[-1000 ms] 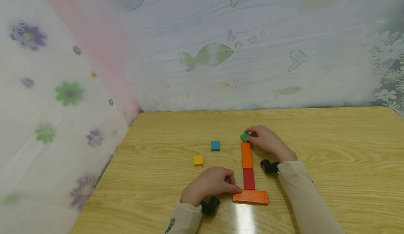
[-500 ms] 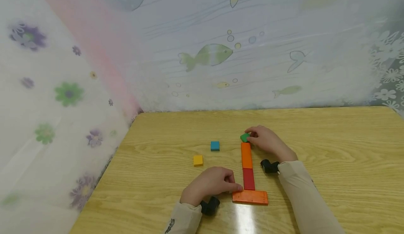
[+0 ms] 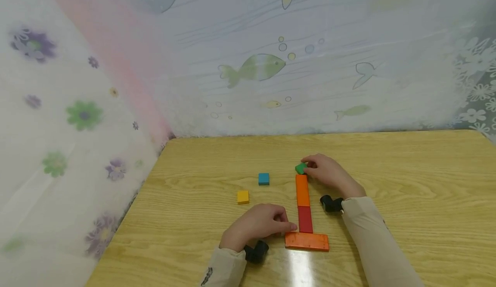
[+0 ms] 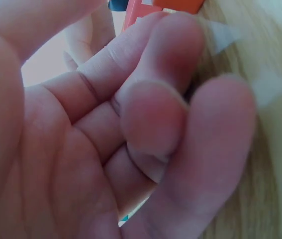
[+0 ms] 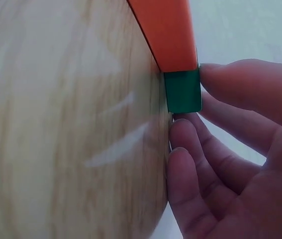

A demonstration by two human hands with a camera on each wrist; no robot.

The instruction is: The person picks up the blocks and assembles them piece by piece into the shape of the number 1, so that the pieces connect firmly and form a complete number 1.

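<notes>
My right hand (image 3: 329, 174) pinches a small green block (image 3: 300, 168) between thumb and fingers. In the right wrist view that green block (image 5: 183, 91) sits against the end of an orange block (image 5: 168, 35). On the table, a long orange block (image 3: 302, 190) and a red block (image 3: 305, 219) form a column. Across its near end lies another orange block (image 3: 307, 242), making an upside-down T. My left hand (image 3: 255, 226) rests low over the table with loosely curled fingers, the foremost fingertip right at the crosspiece's left corner. Nothing shows between the left fingers (image 4: 153, 117).
A blue square block (image 3: 264, 179) and a yellow square block (image 3: 243, 197) lie left of the column on the wooden table (image 3: 201, 162). Black wrist cameras sit at both cuffs. Patterned curtains (image 3: 248, 97) hang along the back and left side.
My left fingertip has lifted slightly off the crosspiece's corner, the hand shifting a little left. The right hand stays at the green block; the blocks have not visibly moved.
</notes>
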